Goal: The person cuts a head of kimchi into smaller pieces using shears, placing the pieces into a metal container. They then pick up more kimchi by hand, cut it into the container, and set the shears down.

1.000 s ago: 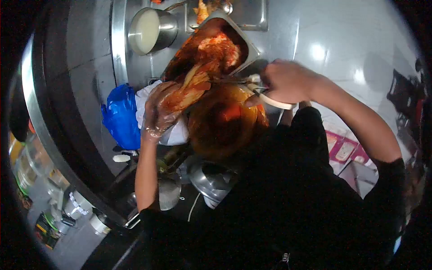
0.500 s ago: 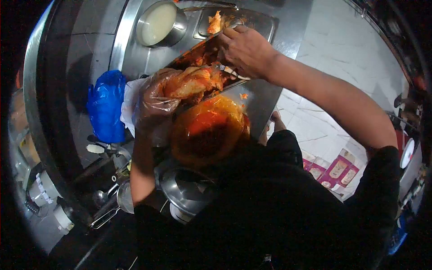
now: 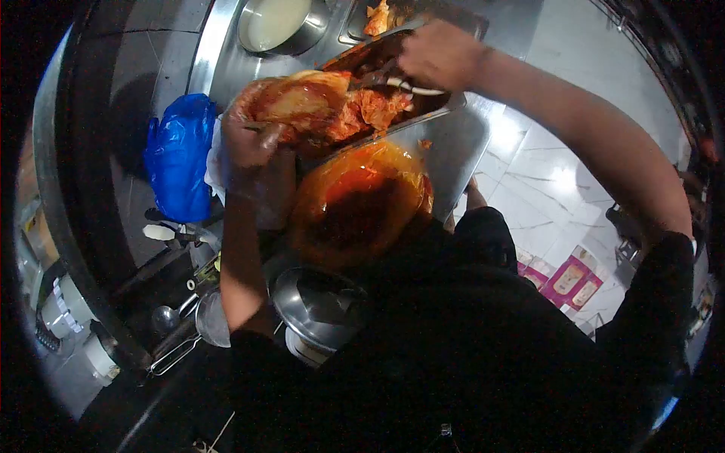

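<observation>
My left hand, in a clear plastic glove, has its fingers closed around a piece of red-coated kimchi cabbage. The cabbage hangs over the long metal tray, and loose leaves dangle from it toward the middle. My right hand, bare and slightly blurred, is closed above the tray's far right end. A white curved piece, like a handle, shows just under it; what its fingers grip is hidden. Below the tray sits a round container lined with clear plastic, with red liquid inside.
A pot of whitish liquid stands at the back left, beside another metal tray with cabbage bits. A blue plastic bag lies left of my left hand. A metal bowl, strainer and ladle are nearer me.
My left hand has turned and lifted the cabbage slightly, so its leaves now spread toward the tray's middle. My right hand has shifted a little right. The whole view has moved slightly.
</observation>
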A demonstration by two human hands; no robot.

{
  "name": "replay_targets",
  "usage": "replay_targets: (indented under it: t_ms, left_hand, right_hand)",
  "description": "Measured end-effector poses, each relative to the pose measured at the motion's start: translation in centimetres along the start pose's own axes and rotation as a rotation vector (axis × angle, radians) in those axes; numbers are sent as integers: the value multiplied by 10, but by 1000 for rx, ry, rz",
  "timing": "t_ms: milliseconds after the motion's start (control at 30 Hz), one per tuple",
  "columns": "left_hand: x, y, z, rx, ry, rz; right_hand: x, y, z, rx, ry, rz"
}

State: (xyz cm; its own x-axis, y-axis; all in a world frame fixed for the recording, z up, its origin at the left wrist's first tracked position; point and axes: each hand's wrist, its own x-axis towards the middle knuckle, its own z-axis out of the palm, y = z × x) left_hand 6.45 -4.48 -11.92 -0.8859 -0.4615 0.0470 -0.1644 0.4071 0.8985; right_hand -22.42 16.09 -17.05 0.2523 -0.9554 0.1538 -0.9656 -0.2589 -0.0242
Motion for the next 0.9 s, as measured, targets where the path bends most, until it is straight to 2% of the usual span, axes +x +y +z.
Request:
replay_targets:
  t_ms: [100,133,200,267,367,500,600,767,867,900]
  left_hand:
    - [-3,-2,-10,-57,59,-137]
    - [-6,-10,-15,-80,80,-94]
    - [-6,-20,-19,-128,115,-4]
    - [-7,-13,-19,-80,76,17]
    - [-10,-6,-13,14,73,-26]
    - [-6,13,13,-82,115,-89]
    - [-3,9,19,-7,164,47]
    - [-11,-48,-13,-126,130,-18]
    - [-13,-44,-10,-140,138,-85]
    - [-12,-42,-9,-147,142,-116]
  right_hand:
    - [-10,15,1,-48,78,135]
    - [9,19,-27,84,-654,380]
    - [-10,16,-72,-133,-312,122]
    - [-11,33,-27,-183,232,-82]
    - [8,13,-34,153,-143,-41]
    - [27,-10,-25,30,-124,28]
    - [28,-20,-12,-5,-107,77]
    - [17,-14,-8,28,-61,92]
    - [34,-18,21,-38,79,63]
    - [32,-17,18,-41,37,50]
